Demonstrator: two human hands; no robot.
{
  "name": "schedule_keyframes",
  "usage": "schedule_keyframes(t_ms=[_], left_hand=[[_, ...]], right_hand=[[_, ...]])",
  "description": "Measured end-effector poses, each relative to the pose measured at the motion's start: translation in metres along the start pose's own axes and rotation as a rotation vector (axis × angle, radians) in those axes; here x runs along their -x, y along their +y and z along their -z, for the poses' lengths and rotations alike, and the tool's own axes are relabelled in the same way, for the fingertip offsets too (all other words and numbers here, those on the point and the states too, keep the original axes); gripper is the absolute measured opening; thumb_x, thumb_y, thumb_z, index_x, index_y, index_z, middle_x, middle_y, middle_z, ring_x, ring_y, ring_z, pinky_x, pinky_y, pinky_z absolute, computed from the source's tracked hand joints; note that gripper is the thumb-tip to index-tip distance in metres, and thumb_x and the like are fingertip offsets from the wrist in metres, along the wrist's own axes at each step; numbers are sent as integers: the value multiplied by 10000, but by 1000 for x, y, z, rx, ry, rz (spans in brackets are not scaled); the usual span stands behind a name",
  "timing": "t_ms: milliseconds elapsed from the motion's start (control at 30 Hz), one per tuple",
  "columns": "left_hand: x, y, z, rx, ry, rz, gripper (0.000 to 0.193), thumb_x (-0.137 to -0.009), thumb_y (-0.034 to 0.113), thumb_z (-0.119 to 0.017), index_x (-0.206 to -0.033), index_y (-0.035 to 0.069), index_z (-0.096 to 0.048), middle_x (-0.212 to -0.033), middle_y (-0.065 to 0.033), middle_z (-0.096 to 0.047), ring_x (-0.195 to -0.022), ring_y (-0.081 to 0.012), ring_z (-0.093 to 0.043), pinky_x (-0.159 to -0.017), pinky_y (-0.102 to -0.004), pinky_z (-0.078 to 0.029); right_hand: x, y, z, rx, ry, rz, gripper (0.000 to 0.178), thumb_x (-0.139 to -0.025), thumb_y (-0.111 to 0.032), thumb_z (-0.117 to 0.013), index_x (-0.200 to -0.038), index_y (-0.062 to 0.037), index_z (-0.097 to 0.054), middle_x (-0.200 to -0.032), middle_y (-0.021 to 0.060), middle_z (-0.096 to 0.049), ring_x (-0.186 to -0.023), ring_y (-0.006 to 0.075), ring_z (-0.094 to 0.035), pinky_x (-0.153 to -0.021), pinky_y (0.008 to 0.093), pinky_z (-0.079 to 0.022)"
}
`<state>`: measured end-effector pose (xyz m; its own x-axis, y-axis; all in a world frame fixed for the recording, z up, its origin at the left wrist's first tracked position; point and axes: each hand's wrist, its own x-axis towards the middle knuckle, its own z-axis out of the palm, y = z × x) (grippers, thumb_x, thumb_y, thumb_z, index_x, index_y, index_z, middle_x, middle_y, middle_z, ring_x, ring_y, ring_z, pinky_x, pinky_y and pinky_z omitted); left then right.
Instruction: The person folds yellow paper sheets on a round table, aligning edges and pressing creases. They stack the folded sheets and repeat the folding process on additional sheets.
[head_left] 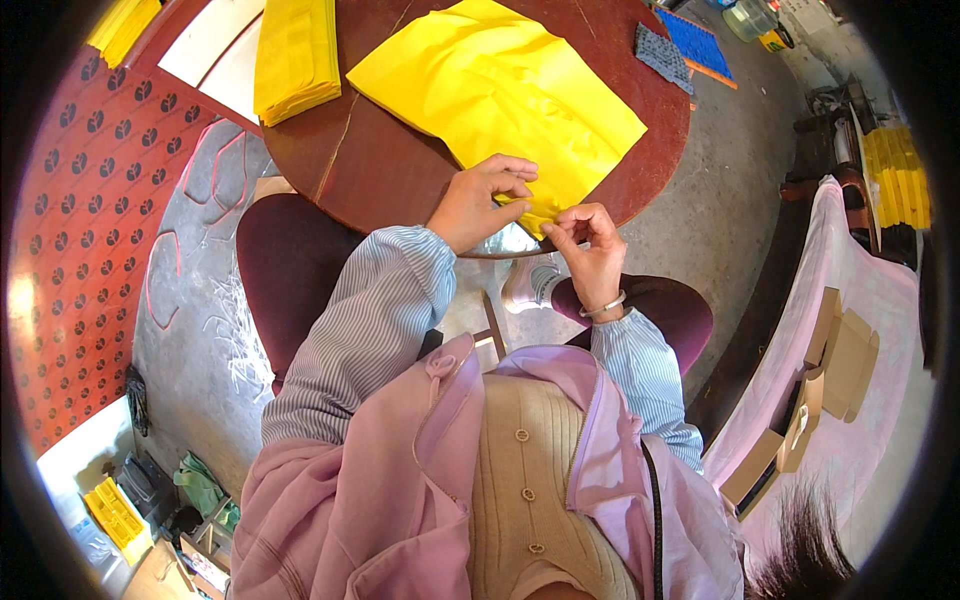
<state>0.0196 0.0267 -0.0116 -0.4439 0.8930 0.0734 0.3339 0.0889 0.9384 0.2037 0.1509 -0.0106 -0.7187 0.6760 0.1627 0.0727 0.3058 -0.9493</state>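
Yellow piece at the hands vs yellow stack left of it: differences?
The yellow piece spreads broad and wrinkled; the yellow stack is narrow with layered edges. The left hand and right hand are at the piece's near corner; neither touches the stack. Piece and stack are both bright yellow.

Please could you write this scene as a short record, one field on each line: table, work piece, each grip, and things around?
Table: round reddish-brown table
Work piece: large creased yellow sheet, perhaps fabric, its near corner close to the table's edge
Left grip: at the sheet's near end; whether it pinches is unclear
Right grip: thumb and forefinger pinching the sheet's near corner
Table, left side: stack of flat yellow pieces
Table, right edge: rough grey-blue cloth
Far right: open brown cardboard boxes on pale pink cloth
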Motion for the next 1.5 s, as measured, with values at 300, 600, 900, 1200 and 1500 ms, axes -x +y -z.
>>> schedule_keyframes(t_ms=[300, 600, 900, 1200, 1500], left_hand=[[-2, -4, 1, 103, -19, 44, 116, -919, 26, -751, -1026, -17, -737, -1389, -131, -680, -1288, -261, -667, -1089, -344, -546], [2, 0, 4, 85, -45, -2, 171, -869, 8, -760, -1037, -22, -768, -1385, -139, -679, -1314, -277, -654, -1098, -348, -535], [0, -3, -5, 92, 53, 8, 125, -912, 9, -765, -1027, -32, -736, -1365, -139, -702, -1263, -260, -688, -1072, -348, -555], [-2, -5, 0, 85, -5, -2, 116, -932, 6, -736, -1041, -32, -747, -1374, -126, -693, -1282, -264, -674, -1087, -346, -546], [4, 6, 4, 19, -34, 11, 153, -889, 8, -767, -1036, -35, -765, -1381, -125, -691, -1297, -268, -670, -1087, -352, -550]], right_hand=[[1, -7, 3, 109, -18, 55, 103, -901, 1, -835, -994, 9, -791, -914, 56, -691, -796, 110, -672, -714, 251, -542], [0, 0, 2, 84, -10, 29, 102, -895, -6, -840, -984, 11, -792, -887, 43, -675, -774, 104, -663, -706, 251, -540], [3, -6, 5, 128, -45, 41, 110, -908, 8, -832, -1009, -4, -789, -947, 41, -693, -826, 89, -657, -726, 242, -531], [0, -5, 4, 124, -50, 4, 92, -903, 3, -837, -987, 4, -798, -944, 52, -697, -838, 107, -669, -735, 243, -535], [0, -1, 3, 123, -27, 15, 102, -890, 3, -852, -966, 2, -784, -934, 39, -687, -821, 94, -651, -726, 233, -525]])
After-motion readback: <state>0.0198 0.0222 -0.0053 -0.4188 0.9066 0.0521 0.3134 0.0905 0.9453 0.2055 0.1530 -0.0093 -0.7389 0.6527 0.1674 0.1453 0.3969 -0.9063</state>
